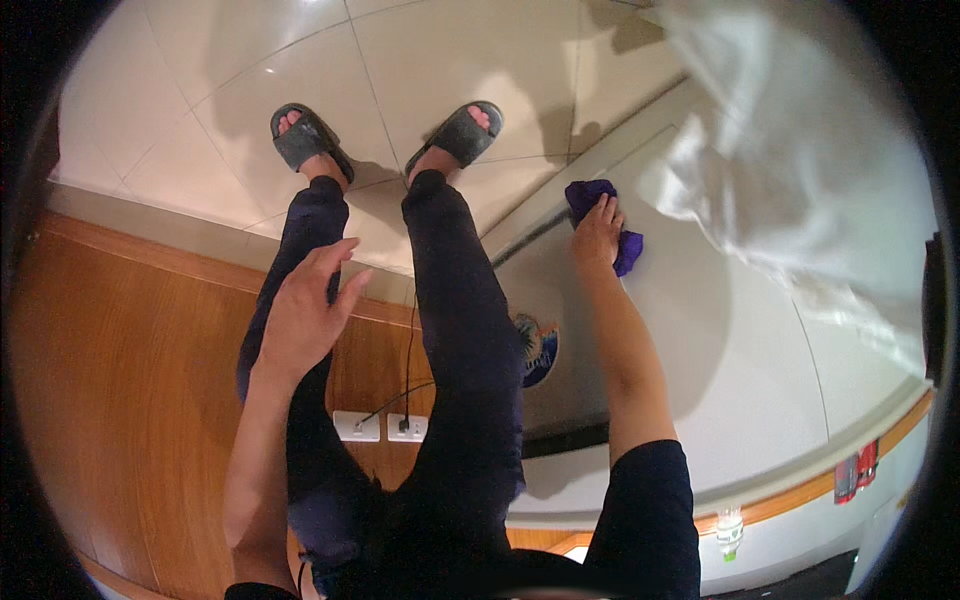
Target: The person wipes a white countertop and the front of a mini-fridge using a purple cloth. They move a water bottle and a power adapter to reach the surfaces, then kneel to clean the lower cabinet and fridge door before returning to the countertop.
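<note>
My right hand (596,232) lies over a bunched purple cloth (631,251) and presses it against a smooth white panel (667,300), perhaps of an appliance or cabinet. Cloth shows past the fingertips and beside the palm. Close to that hand, a dark strip (529,240) runs along the panel's edge. A round printed sticker (541,351) is on the panel, partly hidden by my leg. My left hand (304,315) hangs in the air in front of my leg, fingers apart, with nothing in it.
Loose white sheeting (780,150) drapes over the panel's far side. Wood panelling (135,390) carries two wall sockets (356,426), with thin black cables (409,352). My slippered feet (307,142) stand on floor tiles (225,150). A plastic bottle (729,532) and red cans (866,463) are at lower right.
</note>
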{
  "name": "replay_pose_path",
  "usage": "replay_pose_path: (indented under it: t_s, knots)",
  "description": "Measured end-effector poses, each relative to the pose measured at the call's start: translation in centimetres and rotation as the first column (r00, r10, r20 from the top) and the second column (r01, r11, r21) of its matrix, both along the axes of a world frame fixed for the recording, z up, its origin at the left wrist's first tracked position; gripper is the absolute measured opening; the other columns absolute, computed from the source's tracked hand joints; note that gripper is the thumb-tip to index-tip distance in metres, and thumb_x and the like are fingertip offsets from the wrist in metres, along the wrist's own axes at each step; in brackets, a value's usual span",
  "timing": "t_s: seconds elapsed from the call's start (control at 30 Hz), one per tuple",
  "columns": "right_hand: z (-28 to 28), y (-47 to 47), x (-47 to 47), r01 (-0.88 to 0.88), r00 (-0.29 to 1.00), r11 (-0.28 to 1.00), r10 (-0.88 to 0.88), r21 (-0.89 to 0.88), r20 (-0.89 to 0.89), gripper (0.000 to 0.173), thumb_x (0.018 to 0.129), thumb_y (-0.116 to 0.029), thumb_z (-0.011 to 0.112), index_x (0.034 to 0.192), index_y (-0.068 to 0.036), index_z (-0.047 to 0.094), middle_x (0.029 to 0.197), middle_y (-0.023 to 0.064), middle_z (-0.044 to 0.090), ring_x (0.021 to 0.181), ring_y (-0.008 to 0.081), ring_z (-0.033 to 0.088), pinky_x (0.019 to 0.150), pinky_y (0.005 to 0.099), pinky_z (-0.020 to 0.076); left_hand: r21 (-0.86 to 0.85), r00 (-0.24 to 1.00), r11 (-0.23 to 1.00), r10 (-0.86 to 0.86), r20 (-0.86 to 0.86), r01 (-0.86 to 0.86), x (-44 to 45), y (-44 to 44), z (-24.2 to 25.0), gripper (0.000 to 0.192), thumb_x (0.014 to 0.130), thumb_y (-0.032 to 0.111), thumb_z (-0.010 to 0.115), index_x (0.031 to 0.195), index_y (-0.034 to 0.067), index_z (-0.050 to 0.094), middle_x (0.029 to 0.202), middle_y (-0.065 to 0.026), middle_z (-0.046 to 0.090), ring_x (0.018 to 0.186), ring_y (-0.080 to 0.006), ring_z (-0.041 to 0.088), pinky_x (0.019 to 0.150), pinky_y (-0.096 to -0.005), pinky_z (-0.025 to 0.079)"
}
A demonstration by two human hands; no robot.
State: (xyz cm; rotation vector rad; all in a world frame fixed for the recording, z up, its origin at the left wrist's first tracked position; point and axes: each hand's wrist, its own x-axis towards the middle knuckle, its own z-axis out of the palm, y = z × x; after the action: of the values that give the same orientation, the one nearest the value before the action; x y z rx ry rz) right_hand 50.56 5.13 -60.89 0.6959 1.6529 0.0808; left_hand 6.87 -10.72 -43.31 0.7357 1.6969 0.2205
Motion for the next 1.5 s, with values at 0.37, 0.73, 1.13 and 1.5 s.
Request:
replay_pose_path:
  t_s: [0.37,0.73,1.13,1.5]
  knots:
    - [-7.2,7.8,4.2,-0.077,0.997,0.994,0.076,-0.073,-0.014,0.043,0.099,-0.031,0.054,0.141,-0.021,0.061,0.149,0.0147,0.053,0.135,0.0328,0.050,0.107,0.0551,0.0411,0.009,0.988,0.997,-0.081,0.134,0.081,3.6,1.0,-7.8,0.038,0.101,0.028,0.065,0.129,0.003,0.062,0.122,-0.0203,0.066,0.115,-0.0392,0.063,0.101,-0.0471,0.049]
    - [-5.7,24.2,5.6,-0.298,0.954,0.936,0.300,0.185,0.019,0.046,0.097,-0.042,0.057,0.130,-0.011,0.063,0.134,0.0146,0.065,0.126,0.0367,0.059,0.100,0.0605,0.0469,0.090,0.986,0.995,0.019,0.167,-0.034,1.3,2.2,-6.5,0.036,0.100,0.023,0.065,0.131,0.004,0.061,0.126,-0.0194,0.065,0.118,-0.0406,0.061,0.103,-0.0460,0.048]
    - [-9.6,17.5,1.6,-0.096,0.980,0.994,0.084,0.055,0.182,0.045,0.106,-0.026,0.042,0.148,-0.014,0.053,0.144,0.0086,0.058,0.134,0.0347,0.052,0.108,0.0620,0.0411,0.062,0.997,0.997,-0.048,0.062,0.044,1.6,1.4,-6.6,0.035,0.099,0.021,0.066,0.129,0.004,0.062,0.122,-0.0192,0.066,0.117,-0.0393,0.062,0.102,-0.0457,0.048]
    - [-9.0,1.1,1.2,-0.110,0.993,0.963,0.115,-0.246,0.005,0.035,0.101,-0.026,0.052,0.129,-0.016,0.070,0.135,0.0103,0.061,0.128,0.0367,0.053,0.101,0.0633,0.0402,0.054,0.986,0.997,-0.071,0.151,0.063,2.1,2.3,-7.4,0.035,0.102,0.024,0.062,0.130,0.002,0.062,0.121,-0.0186,0.066,0.114,-0.0383,0.063,0.100,-0.0456,0.049]
